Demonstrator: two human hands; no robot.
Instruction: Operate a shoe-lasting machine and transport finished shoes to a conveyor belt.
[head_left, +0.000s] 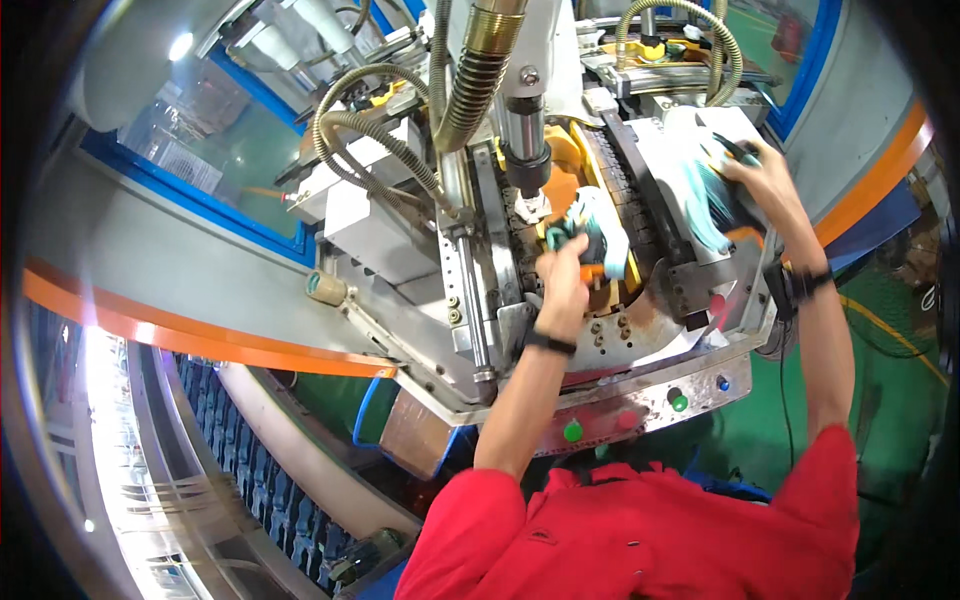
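Observation:
My left hand (563, 272) is closed on the dark, open end of a shoe (612, 235) with a white and pale blue sole. That shoe lies over the machine's bed, beside an orange-yellow shaped block (566, 165) and under the vertical metal rod (527, 150). Farther right, my right hand (765, 180) grips a second shoe (706, 205), pale blue and dark, smeared by motion. It hangs over the white surface at the bed's right side. Fingers of both hands are partly hidden by the shoes.
A spring-wound brass column (482, 75) and ribbed hoses (375, 125) rise left of the bed. Green push buttons (573, 431) line the front panel. Curved orange-edged guards (200, 330) flank both sides. A cable hangs by my right forearm.

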